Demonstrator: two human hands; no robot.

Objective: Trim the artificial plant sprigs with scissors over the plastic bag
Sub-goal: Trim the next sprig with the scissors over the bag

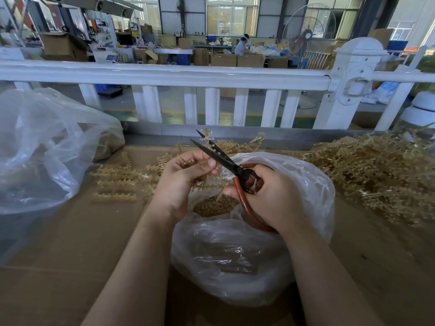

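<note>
My right hand (270,196) grips the red loop handles of black-bladed scissors (221,158). The blades are parted and point up and to the left. A thin tan sprig (208,140) stands between the blades, and my left hand (186,177) pinches it from below. Both hands hover over the open mouth of a clear plastic bag (235,250), where a heap of small tan cuttings (215,205) lies inside.
A big pile of tan sprigs (376,172) covers the cardboard surface (70,255) at the right. Several flat sprig frames (117,182) lie left of my hands. A large clear bag (42,147) sits at the left. A white railing (211,76) runs along the back.
</note>
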